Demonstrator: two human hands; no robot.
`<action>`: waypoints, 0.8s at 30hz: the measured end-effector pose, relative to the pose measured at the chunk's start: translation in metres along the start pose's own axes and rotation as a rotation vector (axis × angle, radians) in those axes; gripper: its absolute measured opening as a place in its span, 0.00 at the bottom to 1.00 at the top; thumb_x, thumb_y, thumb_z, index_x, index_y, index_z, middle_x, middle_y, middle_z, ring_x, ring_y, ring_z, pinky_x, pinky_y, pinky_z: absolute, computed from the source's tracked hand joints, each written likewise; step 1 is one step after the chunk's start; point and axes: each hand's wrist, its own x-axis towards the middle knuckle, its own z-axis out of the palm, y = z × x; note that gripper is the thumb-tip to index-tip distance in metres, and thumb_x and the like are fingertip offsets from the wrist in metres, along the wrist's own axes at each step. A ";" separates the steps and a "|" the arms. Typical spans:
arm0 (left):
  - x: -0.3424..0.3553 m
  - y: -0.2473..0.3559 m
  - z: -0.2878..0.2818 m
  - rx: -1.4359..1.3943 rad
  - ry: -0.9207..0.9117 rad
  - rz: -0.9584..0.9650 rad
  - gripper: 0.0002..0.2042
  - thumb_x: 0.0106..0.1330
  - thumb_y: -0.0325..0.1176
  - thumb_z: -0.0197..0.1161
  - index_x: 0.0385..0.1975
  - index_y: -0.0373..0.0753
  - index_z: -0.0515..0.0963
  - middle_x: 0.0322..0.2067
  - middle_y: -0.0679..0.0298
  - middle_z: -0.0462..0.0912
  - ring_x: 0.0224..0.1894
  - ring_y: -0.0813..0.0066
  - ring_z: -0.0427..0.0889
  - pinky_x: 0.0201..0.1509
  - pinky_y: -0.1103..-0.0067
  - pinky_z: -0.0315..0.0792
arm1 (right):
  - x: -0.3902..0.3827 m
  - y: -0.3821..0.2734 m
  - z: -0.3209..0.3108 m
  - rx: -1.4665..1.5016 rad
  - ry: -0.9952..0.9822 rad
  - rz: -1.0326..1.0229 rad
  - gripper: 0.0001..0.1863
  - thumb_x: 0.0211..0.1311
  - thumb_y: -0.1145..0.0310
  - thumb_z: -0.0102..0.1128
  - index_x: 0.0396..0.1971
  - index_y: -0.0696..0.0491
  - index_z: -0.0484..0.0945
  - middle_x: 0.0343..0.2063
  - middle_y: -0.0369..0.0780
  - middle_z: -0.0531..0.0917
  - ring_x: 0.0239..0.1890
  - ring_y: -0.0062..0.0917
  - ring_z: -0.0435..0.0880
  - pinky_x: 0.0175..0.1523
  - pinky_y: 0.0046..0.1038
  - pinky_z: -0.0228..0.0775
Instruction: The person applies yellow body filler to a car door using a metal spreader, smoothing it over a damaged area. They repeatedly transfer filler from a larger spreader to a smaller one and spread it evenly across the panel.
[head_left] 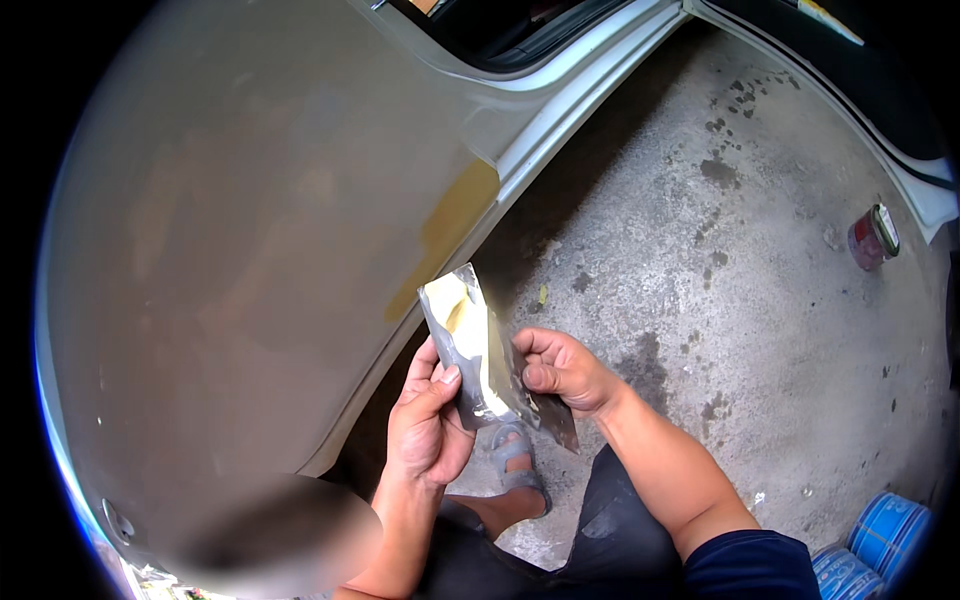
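My left hand (430, 425) is closed on a grey flat plate (448, 340) smeared with pale yellow paste (462, 315), thumb on its face. Pinched in my right hand (565, 370) is a thin dark scraper (552, 415), its edge against the plate's lower right side. Where the two tools meet is partly hidden by paste and fingers. Just beyond the plate is a car body panel (250, 250) in dull grey-brown, with an ochre patch (455, 220) along its lower edge. The plate's far corner overlaps that edge in view; I cannot tell whether they touch.
An open car door (935, 190) stands at the far right. A dark red can (873, 237) is on the stained concrete floor (650, 260). Blue tins (890, 532) are at the lower right. A blurred head (275, 535) is at the lower left, and my sandalled foot (517, 455) is below my hands.
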 end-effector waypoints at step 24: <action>-0.043 -0.021 0.091 1.306 -0.439 0.690 0.18 0.66 0.18 0.55 0.56 0.33 0.70 0.43 0.62 0.82 0.44 0.77 0.79 0.48 0.80 0.71 | -0.107 -0.119 0.093 -0.949 0.377 -0.465 0.17 0.60 0.71 0.65 0.45 0.62 0.72 0.38 0.41 0.83 0.42 0.19 0.80 0.47 0.24 0.72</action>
